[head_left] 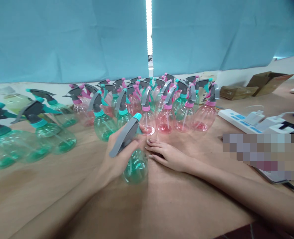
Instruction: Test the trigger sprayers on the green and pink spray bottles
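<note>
My left hand [119, 157] is wrapped round the neck of a green see-through spray bottle [136, 167] with a grey trigger head and turquoise nozzle. The bottle stands about upright over the near middle of the table. Just to its right, my right hand [170, 155] lies flat on the tabletop with fingers stretched out, holding nothing. Beyond both hands stand pink spray bottles, the closest a pink spray bottle [165, 121], along with a green spray bottle [104, 124]. Part of the held bottle's neck is hidden behind my fingers.
More green spray bottles [56, 137] stand at the left. A white power strip [236, 120] with plugs and cables is at the right, near a blurred-out device. Cardboard boxes [238, 91] sit at the back right. A blue curtain [62, 39] hangs behind the wooden table [176, 205].
</note>
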`<action>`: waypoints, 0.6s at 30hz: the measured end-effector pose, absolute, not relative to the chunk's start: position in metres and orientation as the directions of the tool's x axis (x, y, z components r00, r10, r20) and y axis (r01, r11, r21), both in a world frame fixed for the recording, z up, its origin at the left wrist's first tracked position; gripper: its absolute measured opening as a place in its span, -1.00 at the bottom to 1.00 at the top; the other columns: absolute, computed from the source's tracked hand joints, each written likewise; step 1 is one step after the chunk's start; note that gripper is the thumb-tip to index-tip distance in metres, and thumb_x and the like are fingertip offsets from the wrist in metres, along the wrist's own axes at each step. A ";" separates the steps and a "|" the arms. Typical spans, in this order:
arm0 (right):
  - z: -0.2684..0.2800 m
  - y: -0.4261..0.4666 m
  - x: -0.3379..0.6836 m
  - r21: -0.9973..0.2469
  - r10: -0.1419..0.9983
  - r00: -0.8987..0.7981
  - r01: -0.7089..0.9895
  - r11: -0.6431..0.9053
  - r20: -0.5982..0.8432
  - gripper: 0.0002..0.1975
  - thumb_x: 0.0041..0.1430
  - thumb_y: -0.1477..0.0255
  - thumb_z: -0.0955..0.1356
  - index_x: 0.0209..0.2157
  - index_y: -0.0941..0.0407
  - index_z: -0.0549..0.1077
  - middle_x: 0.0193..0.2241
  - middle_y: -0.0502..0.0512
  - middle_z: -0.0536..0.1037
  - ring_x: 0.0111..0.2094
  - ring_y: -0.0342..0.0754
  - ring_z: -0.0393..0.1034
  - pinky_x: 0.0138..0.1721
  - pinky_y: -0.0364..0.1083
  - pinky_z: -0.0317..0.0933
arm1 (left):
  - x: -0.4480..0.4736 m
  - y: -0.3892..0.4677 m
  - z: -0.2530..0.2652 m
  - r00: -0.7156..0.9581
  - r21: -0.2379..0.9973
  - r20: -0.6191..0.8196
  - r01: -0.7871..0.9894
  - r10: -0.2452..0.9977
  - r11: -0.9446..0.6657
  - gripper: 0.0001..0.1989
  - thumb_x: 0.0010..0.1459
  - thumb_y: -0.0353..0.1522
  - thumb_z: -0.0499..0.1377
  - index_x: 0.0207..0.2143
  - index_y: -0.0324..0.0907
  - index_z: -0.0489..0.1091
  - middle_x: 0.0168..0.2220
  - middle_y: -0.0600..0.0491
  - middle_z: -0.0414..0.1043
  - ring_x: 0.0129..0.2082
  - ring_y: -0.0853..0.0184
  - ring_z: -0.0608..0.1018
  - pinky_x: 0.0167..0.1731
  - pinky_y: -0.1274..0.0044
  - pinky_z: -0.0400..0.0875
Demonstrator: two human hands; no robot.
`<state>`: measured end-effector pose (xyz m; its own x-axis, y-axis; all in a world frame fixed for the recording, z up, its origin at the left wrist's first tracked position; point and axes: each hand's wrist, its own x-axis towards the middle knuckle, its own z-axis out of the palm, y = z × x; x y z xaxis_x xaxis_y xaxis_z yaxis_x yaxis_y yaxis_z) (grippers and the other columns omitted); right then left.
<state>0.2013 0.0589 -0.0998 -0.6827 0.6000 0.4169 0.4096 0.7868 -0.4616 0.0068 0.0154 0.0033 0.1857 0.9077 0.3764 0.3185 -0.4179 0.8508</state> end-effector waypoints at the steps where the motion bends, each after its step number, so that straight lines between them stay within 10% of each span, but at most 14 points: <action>1: -0.100 0.059 0.201 -0.462 0.600 -0.682 0.408 0.787 0.419 -0.64 0.37 0.34 0.24 0.14 0.08 0.40 0.17 0.18 0.41 0.25 0.07 0.20 0.25 0.16 0.12 | 0.007 0.015 0.004 0.188 0.848 0.382 0.317 0.905 -0.424 -0.77 0.05 -0.44 0.10 -0.22 -0.11 0.43 -0.22 0.07 0.51 -0.21 0.25 0.55 -0.19 0.45 0.45; 18: -0.099 0.059 0.201 -0.439 0.600 -0.688 0.429 0.790 0.409 -0.64 0.37 0.35 0.24 0.14 0.10 0.40 0.19 0.18 0.39 0.26 0.06 0.20 0.27 0.14 0.11 | 0.005 0.013 0.006 0.151 0.836 0.398 0.345 0.905 -0.426 -0.94 -0.01 -0.39 0.13 -0.42 -0.08 0.37 -0.42 0.10 0.41 -0.38 0.25 0.46 -0.36 0.43 0.35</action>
